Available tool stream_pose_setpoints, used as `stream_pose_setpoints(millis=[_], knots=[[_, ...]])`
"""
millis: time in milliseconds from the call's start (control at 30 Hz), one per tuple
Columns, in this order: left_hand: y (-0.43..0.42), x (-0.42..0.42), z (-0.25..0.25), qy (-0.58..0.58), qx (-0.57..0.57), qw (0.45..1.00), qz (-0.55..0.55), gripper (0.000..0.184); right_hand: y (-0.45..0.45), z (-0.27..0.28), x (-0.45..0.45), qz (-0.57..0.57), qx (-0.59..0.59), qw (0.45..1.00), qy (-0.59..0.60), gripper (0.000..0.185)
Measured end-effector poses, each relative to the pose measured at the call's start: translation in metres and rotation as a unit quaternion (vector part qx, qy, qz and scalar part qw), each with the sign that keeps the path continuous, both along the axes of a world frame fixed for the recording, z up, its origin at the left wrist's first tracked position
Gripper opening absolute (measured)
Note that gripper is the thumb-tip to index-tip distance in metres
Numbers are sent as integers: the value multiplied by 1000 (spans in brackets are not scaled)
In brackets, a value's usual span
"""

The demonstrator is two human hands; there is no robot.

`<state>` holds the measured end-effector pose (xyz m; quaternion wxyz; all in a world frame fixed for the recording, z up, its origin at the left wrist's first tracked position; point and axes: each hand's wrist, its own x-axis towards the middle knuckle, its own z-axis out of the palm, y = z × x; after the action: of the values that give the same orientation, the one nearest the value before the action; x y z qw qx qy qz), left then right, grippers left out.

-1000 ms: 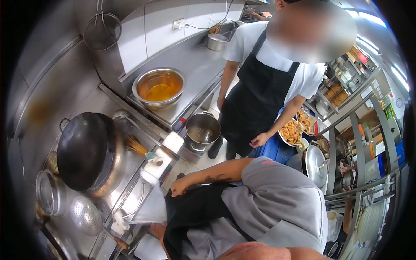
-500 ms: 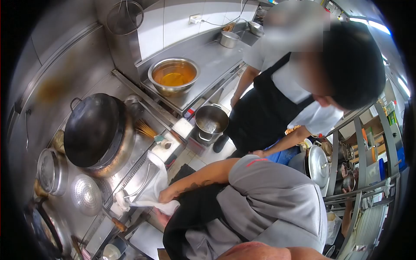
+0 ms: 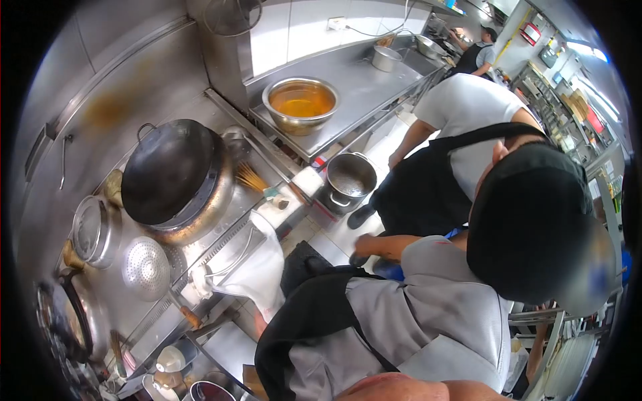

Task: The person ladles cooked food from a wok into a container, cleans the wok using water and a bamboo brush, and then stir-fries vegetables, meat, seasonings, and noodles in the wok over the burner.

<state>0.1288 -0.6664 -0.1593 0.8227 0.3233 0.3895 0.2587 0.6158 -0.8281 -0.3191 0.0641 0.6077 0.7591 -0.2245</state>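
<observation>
A white cloth point(image 3: 262, 264) hangs at the front edge of the stove counter, beside a curved metal handle. At its lower end is my left hand point(image 3: 259, 325), mostly hidden behind my apron; its visible part appears closed on the cloth. My right hand point(image 3: 365, 247) is away from the cloth, over the floor near a co-worker's dark clothing. Its fingers point down and are too blurred to read; I make out nothing held. Left of the cloth, a perforated strainer point(image 3: 146, 269) lies on the counter, below a black wok point(image 3: 167, 172).
A metal bowl of orange liquid point(image 3: 301, 107) sits on the steel side counter. Below stands a deep pot point(image 3: 352, 175). A co-worker in a black cap point(image 3: 528, 220) is close on my right; another in a white shirt point(image 3: 468, 103) stands beyond. A bamboo brush point(image 3: 251, 177) lies beside the wok.
My right hand has let go of the white cloth and moved up and right. The capped co-worker has come nearer, bending down. The view has shifted, with the stove lying further right.
</observation>
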Motion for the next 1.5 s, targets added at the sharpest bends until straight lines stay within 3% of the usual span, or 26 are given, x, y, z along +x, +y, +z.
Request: stream_pose_setpoints(millis=[133,333,467,533,600,667,733,800,833,867,933,1000,1067,1133,1167,1200,1233,1267,1300,1333,1367,1400,1467,1500], knots=[[-10,-11,6,14,20,1000,-1,42,-73,72,52,-221,-183,953,-98,26],[-18,-18,38,54,105,993,-12,40,-44,115,61,-325,-209,917,-101,27],[-18,-10,71,91,173,981,-6,39,36,121,26,-299,-210,931,21,28],[-19,-9,49,33,76,996,39,36,88,127,-19,-281,-240,917,152,29],[-17,-4,13,-50,14,996,78,36,137,137,-78,-268,-312,857,310,30],[-12,2,7,-31,-13,994,100,33,179,152,-140,-251,-417,748,452,31],[-1,15,28,-47,-75,989,121,31,209,169,-199,-233,-518,627,534,31],[8,28,72,-99,-169,970,143,30,229,174,-247,-248,-560,562,556,32],[10,32,-16,-167,-132,967,143,31,235,173,-266,-266,-567,548,554,33],[5,36,23,-106,-77,977,168,28,240,162,-281,-287,-559,543,557,33],[19,38,-8,-113,-108,971,179,27,246,143,-306,-329,-543,534,559,35],[25,31,-32,-158,-94,971,153,33,247,141,-302,-270,-540,551,576,32],[16,17,10,-86,-57,981,165,34,249,131,-291,-210,-557,537,597,30],[8,7,-37,-148,-88,913,369,28,249,119,-274,-216,-603,503,580,32],[4,5,-74,-155,-55,873,459,28,251,144,-270,-212,-601,564,526,36],[8,14,-102,-25,-71,848,525,23,253,144,-261,-179,-572,629,495,37],[-2,18,-20,14,-29,905,425,17,249,151,-260,-142,-552,650,503,36],[9,37,-81,33,-61,916,396,21,256,131,-252,-108,-528,714,447,34],[11,54,-91,10,-46,928,371,29,259,133,-252,-51,-490,776,394,29],[14,71,-99,-12,-32,938,344,37,269,113,-248,72,-388,862,319,24],[17,86,-106,-34,-17,947,318,46,291,72,-235,234,-242,907,253,23],[18,97,-74,10,-116,938,327,52,276,116,-244,333,-76,912,229,24],[29,118,-113,69,-59,939,333,53,263,153,-256,435,61,889,128,25],[21,123,-109,79,-13,916,394,56,258,163,-259,470,57,870,136,22]])
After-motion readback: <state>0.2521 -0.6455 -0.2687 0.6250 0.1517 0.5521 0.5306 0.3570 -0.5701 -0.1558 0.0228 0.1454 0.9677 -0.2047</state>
